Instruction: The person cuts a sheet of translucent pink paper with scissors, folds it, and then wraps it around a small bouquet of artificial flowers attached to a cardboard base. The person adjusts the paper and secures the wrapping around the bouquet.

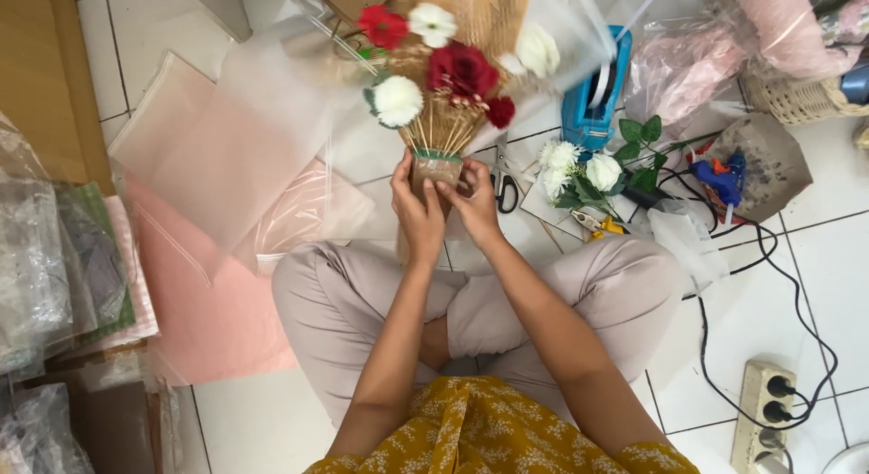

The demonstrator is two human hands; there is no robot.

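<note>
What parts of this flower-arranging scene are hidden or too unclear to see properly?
All in the head view:
- Bouquet: its top is cut off by the upper edge.
- Stems' base: partly covered by the left hand and right hand.
- Scissors: partly behind the right hand.
- Basket: cut off by the right edge.
- Power strip: its lower end runs out of frame.
</note>
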